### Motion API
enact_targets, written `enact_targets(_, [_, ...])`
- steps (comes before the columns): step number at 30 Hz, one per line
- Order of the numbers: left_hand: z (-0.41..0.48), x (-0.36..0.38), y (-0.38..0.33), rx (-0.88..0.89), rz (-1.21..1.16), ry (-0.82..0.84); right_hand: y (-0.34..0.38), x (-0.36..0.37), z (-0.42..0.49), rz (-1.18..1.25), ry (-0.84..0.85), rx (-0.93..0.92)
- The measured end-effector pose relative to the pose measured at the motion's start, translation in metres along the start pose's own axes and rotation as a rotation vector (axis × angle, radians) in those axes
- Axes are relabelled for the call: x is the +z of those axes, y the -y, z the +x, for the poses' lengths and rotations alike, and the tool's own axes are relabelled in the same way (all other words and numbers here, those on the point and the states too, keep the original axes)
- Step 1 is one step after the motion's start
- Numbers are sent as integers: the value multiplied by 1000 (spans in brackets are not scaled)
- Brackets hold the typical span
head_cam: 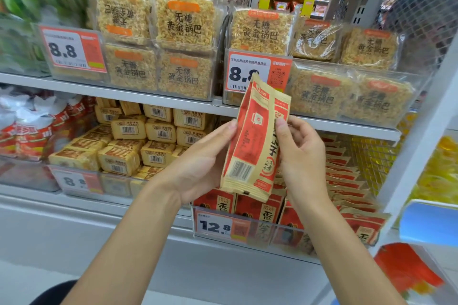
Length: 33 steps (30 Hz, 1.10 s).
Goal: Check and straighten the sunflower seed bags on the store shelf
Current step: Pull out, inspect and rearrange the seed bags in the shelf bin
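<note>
We hold a tan-and-red paper sunflower seed bag [255, 141] in the air in front of the shelving, between both hands. Our left hand [198, 163] grips its left edge and our right hand [302, 153] pinches its right edge, thumb pressed on the printed face. The bag's long axis runs nearly upright, its top leaning slightly right and its barcode at the lower end facing us. Just below and behind it, a clear plastic bin [280, 233] at the front edge of the white lower shelf [99, 205] holds more red seed bags [262, 213] standing in rows, with a white 12.8 price tag [214, 226] on its front wall. Towards that shelf's left end, yellow wrapped blocks [128, 129] lie stacked. On the grey upper shelf [148, 96], clear bins [188, 48] hold flat packs of golden rice crust [186, 22].
</note>
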<state>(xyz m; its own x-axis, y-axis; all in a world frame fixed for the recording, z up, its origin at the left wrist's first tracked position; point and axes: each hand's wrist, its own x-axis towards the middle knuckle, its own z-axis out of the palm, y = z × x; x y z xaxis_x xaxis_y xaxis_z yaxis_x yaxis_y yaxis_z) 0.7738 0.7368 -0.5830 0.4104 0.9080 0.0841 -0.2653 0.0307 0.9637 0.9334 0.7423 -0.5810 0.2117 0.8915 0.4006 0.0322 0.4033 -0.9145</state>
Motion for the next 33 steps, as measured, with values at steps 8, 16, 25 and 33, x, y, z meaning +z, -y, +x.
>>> enact_targets(8, [-1, 11, -9, 248, 241, -46, 16, 3, -8, -24, 245, 12])
enact_targets(16, [3, -2, -6, 404, 640, -131, 10, 0, -4, 49, 270, 72])
enact_targets(25, [1, -17, -8, 366, 796, -301, 15, -18, 8, -61, 294, -93])
enact_targets(33, [12, -66, 1, 213, 859, -525, 4, -25, 13, -124, 100, -365])
